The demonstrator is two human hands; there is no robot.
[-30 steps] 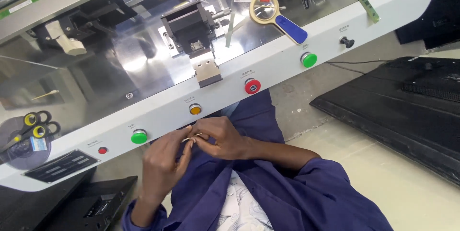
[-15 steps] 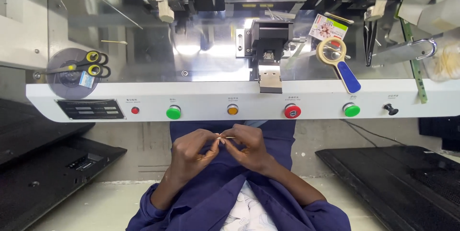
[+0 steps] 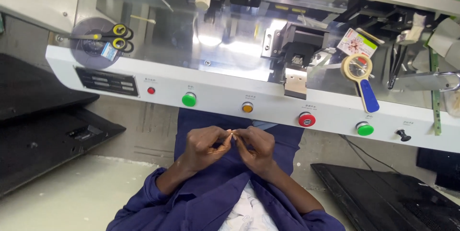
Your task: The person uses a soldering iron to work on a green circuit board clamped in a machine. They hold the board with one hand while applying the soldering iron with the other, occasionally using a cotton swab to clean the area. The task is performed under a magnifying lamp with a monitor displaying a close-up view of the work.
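— Nearest the lap, what is listed?

— Item one: left hand (image 3: 203, 146) and right hand (image 3: 255, 146), fingertips pinched together over a dark blue garment (image 3: 211, 197). Between the fingertips, a tiny pale piece (image 3: 233, 135), too small to identify; both hands curled nearly closed on it.

— Next row out?

— White front panel (image 3: 268, 98) of a machine, just beyond the hands. Round buttons, left to right: small red button (image 3: 151, 90), green button (image 3: 189, 99), amber button (image 3: 247, 107), larger red button (image 3: 306, 119), second green button (image 3: 364, 128); black knob (image 3: 403, 135) at the end. Dark rectangular label plate (image 3: 106, 82) at the panel's left; small printed captions above each button.

— Farther back?

— Yellow-handled scissors (image 3: 109, 37) on a grey disc (image 3: 96, 44), with a small blue-and-white tag (image 3: 108, 52). Magnifier (image 3: 360, 78), cream rim, blue handle. Behind it, a white card (image 3: 356, 43) with red print, tilted.
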